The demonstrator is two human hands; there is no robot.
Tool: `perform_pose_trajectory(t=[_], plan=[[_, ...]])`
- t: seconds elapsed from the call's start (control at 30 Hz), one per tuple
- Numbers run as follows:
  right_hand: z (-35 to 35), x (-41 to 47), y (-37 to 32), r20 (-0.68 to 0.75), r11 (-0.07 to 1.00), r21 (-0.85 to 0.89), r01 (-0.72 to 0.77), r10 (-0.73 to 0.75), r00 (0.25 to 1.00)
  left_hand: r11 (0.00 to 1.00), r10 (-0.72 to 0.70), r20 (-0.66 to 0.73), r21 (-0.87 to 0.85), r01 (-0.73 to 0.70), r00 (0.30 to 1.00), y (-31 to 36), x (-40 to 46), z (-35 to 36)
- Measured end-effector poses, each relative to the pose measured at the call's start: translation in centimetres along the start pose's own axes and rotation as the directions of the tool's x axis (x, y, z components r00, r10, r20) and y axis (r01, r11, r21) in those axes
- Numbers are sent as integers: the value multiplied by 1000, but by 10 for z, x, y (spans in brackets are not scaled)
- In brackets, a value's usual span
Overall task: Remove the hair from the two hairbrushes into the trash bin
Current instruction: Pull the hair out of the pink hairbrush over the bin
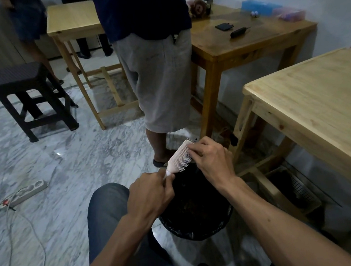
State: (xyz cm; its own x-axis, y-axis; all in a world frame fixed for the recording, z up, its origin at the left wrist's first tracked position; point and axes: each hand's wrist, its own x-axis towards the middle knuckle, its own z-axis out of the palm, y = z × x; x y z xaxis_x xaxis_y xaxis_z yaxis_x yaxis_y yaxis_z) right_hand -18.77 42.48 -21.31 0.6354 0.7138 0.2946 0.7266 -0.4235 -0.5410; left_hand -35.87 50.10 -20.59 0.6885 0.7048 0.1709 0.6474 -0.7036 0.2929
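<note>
A pale pink hairbrush is held above a trash bin lined with a black bag, low in the middle of the head view. My left hand is closed around the brush's handle. My right hand rests on the far end of the bristles, fingertips pinched into them; what they pinch is too small to see. A dark hairbrush lies on the brown table at the back right.
A person in grey shorts stands just beyond the bin. A light wooden table is close on the right, a black stool at the left. A power strip and cables lie on the marble floor.
</note>
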Motion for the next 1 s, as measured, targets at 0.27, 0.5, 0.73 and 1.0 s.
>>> perform_pose_trajectory(t=[0.27,0.5,0.73,1.0], plan=[[-2,7,-1,67,978,51,-201,197,978,982,-100,101,-153,114,990,1,3,4],[-4,3,2,88,775,464,-429,441,893,939,-184,166,-263,223,969,-3,8,8],[-18,3,12,94,582,687,-435,523,847,960,-206,94,-173,220,974,-7,10,8],[-26,-4,21,182,267,859,-437,638,749,983,-173,36,61,170,984,-16,7,8]])
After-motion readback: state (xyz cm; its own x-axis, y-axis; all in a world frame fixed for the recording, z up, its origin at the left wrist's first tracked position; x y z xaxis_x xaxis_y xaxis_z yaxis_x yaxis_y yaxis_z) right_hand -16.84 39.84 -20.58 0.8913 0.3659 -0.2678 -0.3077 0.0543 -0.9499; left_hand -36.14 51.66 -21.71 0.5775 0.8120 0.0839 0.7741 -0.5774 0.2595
